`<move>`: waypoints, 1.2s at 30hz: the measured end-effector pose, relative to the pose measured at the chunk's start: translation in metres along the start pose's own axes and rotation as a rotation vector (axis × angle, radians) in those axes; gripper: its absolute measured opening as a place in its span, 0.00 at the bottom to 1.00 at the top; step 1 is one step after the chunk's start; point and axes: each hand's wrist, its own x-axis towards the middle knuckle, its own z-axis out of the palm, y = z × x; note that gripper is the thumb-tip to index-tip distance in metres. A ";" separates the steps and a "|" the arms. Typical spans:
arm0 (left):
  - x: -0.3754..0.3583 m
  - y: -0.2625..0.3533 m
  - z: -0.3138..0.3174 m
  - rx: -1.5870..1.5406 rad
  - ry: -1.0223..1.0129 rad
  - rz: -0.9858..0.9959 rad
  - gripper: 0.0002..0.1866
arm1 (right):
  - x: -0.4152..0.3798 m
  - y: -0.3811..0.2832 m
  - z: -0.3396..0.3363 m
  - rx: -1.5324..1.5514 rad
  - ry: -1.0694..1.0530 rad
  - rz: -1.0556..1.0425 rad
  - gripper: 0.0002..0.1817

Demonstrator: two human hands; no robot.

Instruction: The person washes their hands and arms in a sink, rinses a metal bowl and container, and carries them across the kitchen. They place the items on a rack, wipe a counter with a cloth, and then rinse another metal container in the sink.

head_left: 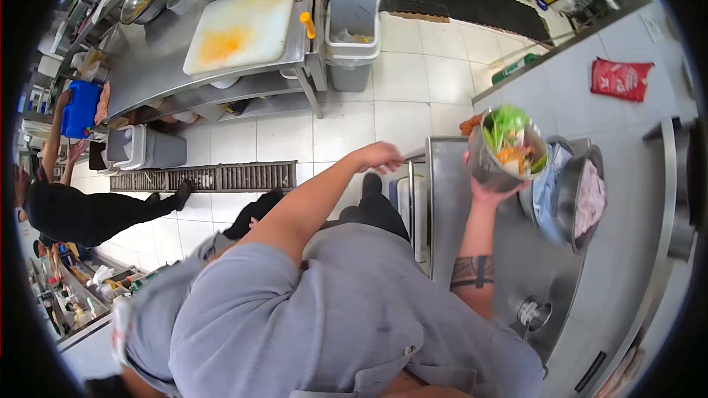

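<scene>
A metal container (487,156) of cut vegetables, green on top with orange and white pieces, is held up by my right hand (498,190) over the steel counter at the right. The fingers of that hand show at its base and side. My left hand (378,156) reaches forward over the floor, holding nothing, its fingers apart and slightly blurred. Just right of the container, a bowl with blue material (552,195) sits beside a metal bowl holding something pale pink (590,199).
A steel table (158,63) bears a stained white cutting board (240,29). Grey bins (350,74) stand beside it. A red packet (621,79) lies at the upper right, a small metal cup (534,313) at the lower right. At the left, a co-worker (81,206) handles a blue container (81,109).
</scene>
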 end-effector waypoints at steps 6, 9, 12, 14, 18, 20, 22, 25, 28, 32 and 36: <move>-0.069 -0.133 -0.130 -0.213 0.407 -0.188 0.17 | 0.236 0.050 -0.020 -0.149 0.139 0.127 0.49; -0.128 -0.203 -0.168 -0.351 0.676 -0.288 0.15 | 0.342 0.103 -0.050 -0.352 0.304 0.169 0.41; -0.196 -0.230 -0.171 -0.418 0.957 -0.482 0.11 | 0.440 0.193 -0.126 -0.857 0.431 0.116 0.49; -0.224 -0.230 -0.160 -0.415 1.036 -0.630 0.14 | 0.503 0.270 -0.195 -1.685 0.547 0.157 0.60; -0.245 -0.205 -0.134 -0.329 1.009 -0.691 0.15 | 0.548 0.370 -0.231 -2.223 0.530 0.445 0.63; -0.238 -0.179 -0.117 -0.343 1.053 -0.583 0.15 | 0.535 0.372 -0.238 -2.389 0.493 0.465 0.62; -0.227 -0.173 -0.104 -0.331 0.989 -0.612 0.16 | 0.547 0.366 -0.242 -2.358 0.459 0.456 0.61; -0.212 -0.171 -0.094 -0.036 0.847 -0.464 0.16 | 0.543 0.345 -0.228 -2.372 0.369 0.291 0.60; -0.189 -0.156 -0.101 -0.002 0.875 -0.444 0.16 | 0.518 0.335 -0.271 -2.391 0.208 0.046 0.56; -0.188 -0.154 -0.133 0.380 0.743 -0.246 0.16 | 0.557 0.338 -0.283 -2.309 0.193 -0.233 0.51; -0.186 -0.149 -0.154 0.237 0.865 -0.267 0.18 | 0.538 0.341 -0.264 -2.463 0.326 0.395 0.56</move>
